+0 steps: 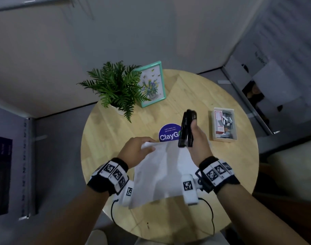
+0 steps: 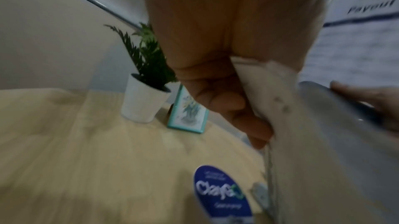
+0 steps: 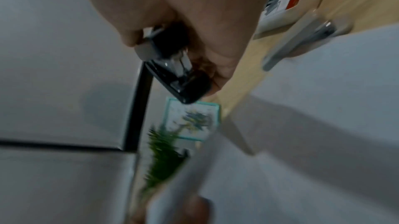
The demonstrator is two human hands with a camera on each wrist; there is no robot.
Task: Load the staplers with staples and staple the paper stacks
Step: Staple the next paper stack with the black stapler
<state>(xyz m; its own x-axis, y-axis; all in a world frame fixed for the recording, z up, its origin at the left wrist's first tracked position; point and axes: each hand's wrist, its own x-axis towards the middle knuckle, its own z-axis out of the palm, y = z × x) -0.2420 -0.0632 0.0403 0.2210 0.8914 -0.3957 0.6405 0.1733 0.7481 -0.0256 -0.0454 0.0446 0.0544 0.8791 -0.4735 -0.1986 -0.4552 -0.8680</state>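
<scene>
My left hand (image 1: 137,150) pinches the top left corner of a white paper stack (image 1: 161,172) and holds it above the round wooden table (image 1: 116,131). In the left wrist view the curled fingers (image 2: 226,106) clamp the paper's edge (image 2: 278,108). My right hand (image 1: 198,138) grips a black stapler (image 1: 186,129), held upright just right of the paper's top edge. The right wrist view shows the stapler (image 3: 179,74) in my palm with its metal mouth visible. A tray of staples (image 1: 224,124) stands on the table to the right.
A potted fern (image 1: 116,87) and a teal picture frame (image 1: 153,84) stand at the table's back. A round blue sticker (image 1: 169,133) lies under the paper's top edge. Walls close in behind and to the right; the table's left side is bare wood.
</scene>
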